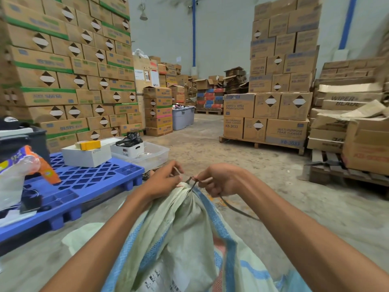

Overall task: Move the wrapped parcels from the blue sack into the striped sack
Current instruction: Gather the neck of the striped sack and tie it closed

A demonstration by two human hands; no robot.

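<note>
A pale woven sack with blue and red stripes stands in front of me, its mouth bunched at the top. A thin dark tie is looped around the bunched neck. My left hand pinches one end of the tie at the neck. My right hand grips the other end, which trails down past my right forearm. Printed labels of wrapped parcels show through the sack's lower wall. No blue sack is in view.
A blue plastic pallet at my left carries a white box, a clear tray and an orange and white bag. Stacked cartons rise on the left, and cartons on a wooden pallet on the right. Concrete floor lies ahead.
</note>
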